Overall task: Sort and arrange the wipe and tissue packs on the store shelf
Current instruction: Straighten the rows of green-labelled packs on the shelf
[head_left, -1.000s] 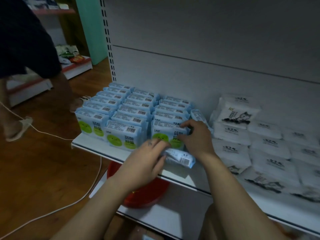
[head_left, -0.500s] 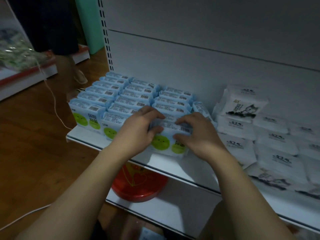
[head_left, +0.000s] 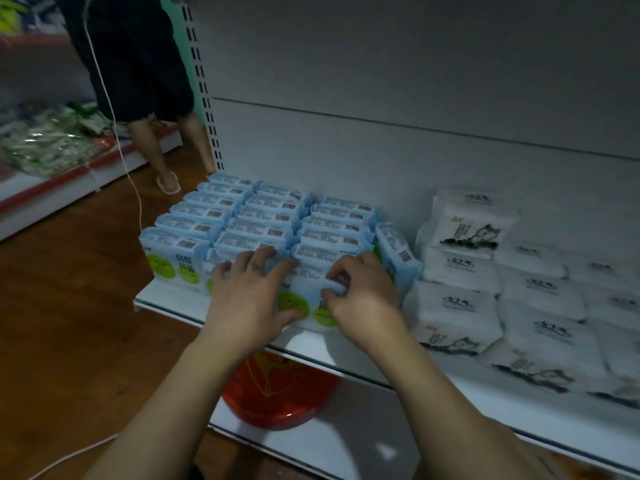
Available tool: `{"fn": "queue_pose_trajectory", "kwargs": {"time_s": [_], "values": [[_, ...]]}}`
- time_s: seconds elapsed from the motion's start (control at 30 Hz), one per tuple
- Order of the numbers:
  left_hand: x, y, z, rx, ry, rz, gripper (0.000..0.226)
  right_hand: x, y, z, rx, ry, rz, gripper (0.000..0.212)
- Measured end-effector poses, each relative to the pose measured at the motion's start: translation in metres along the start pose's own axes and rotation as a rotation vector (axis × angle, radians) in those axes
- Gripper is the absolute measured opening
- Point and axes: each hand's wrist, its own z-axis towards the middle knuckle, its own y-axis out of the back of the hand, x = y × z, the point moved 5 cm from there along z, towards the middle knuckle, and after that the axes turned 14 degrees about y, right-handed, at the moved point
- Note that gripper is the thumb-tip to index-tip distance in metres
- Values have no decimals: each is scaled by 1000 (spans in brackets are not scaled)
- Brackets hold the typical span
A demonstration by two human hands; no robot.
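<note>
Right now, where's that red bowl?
In the head view, the red bowl sits on the lower shelf, left of centre, directly beneath the blue wipe packs and the left hand.

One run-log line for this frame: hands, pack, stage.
left hand: rests on front blue pack | right hand: pinches its top edge | stage: seating pack at front of row | white tissue packs: to the right

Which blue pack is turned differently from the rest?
The blue pack at the block's right end, beside the white packs. Its top runs front to back; the others' run side to side.
</note>
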Motion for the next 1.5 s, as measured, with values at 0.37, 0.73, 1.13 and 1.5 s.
{"fn": "queue_pose_trajectory", "kwargs": {"time_s": [0.37, 0.73, 1.13, 1.5], "values": [[0, -8, 14, 16, 89, 94, 106, -11, 8, 18, -71, -347, 335, 68], [4, 0, 19, 26, -23, 9, 96, -26, 48, 41, -97, -108, -277, 47], [-26, 6, 20, 65, -134, -145, 92, -42, 103, 64, -58, -239, -458, 66], [-37, 32, 25, 278, 188, -1334, 57, -3, 87, 40, -101, -105, 651, 45]]}}
